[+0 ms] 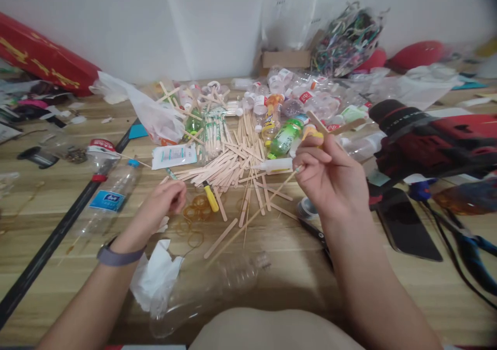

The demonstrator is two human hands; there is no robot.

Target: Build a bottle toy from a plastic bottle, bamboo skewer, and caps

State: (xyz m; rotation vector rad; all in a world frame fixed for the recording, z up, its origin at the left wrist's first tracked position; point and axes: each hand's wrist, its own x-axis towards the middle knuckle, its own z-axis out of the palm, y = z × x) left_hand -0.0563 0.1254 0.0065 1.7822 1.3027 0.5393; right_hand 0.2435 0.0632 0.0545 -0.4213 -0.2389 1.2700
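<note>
My right hand [330, 176] is raised over the wooden floor [272, 246], fingers closed around crossed wooden craft sticks [339, 127] with a long thin skewer [252, 218] slanting down from it. My left hand [165, 202] rests low with its fingers curled, beside loose rubber bands [196, 207]; what it pinches is hidden. A heap of flat wooden sticks [233, 158] lies between and beyond the hands. A small glue bottle [275, 166] lies by the right fingers.
Several plastic bottles [289, 132] are piled at the back, one clear bottle [106, 197] to the left, another [217, 288] close in front. White tissue [155, 275], a yellow cutter [212, 197], a red power drill [438, 143], a phone [407, 225] and blue pliers [469, 246] surround me.
</note>
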